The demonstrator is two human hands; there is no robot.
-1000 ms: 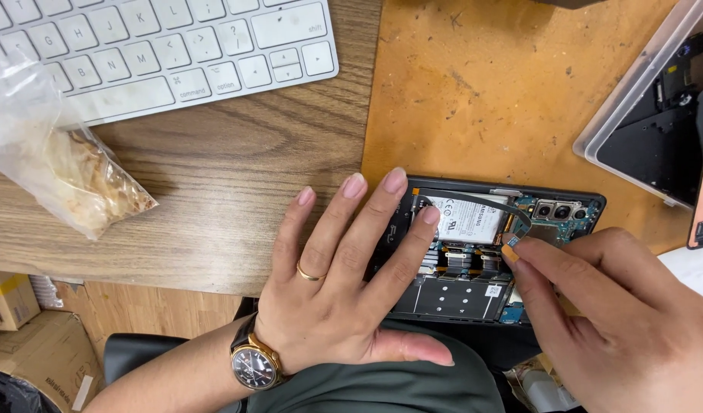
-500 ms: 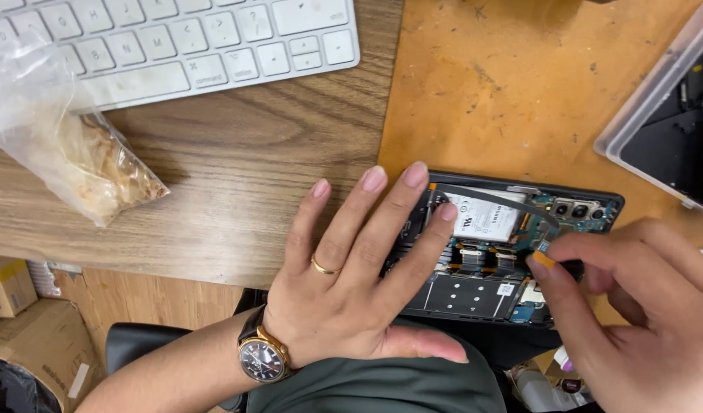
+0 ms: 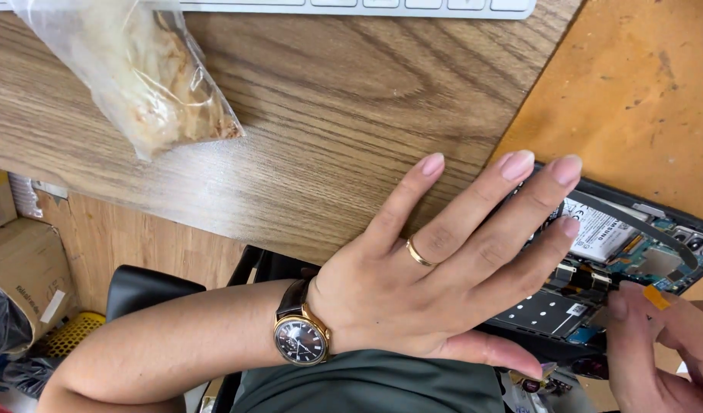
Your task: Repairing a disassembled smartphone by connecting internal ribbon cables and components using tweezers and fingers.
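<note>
Wooden desk (image 3: 328, 138), grain running across. Orange work mat (image 3: 642, 84) laid on its right part. White keyboard (image 3: 366, 6), lower edge only, along the top. Clear plastic bag (image 3: 141, 73) of pale, flaky contents resting on the desk just below the keyboard. Cardboard boxes (image 3: 22, 268) and a yellow mesh basket (image 3: 68, 333) on the floor below.

Seen from above, a left hand (image 3: 435, 283) wearing a gold ring and wristwatch (image 3: 300, 335) lies flat, fingers spread, on an opened phone (image 3: 607, 264) at the wooden desk (image 3: 313, 130) edge, while the right hand (image 3: 665, 344) pinches a small orange tool (image 3: 657, 297) over its exposed circuitry, beside a plastic bag (image 3: 137, 69).
</note>
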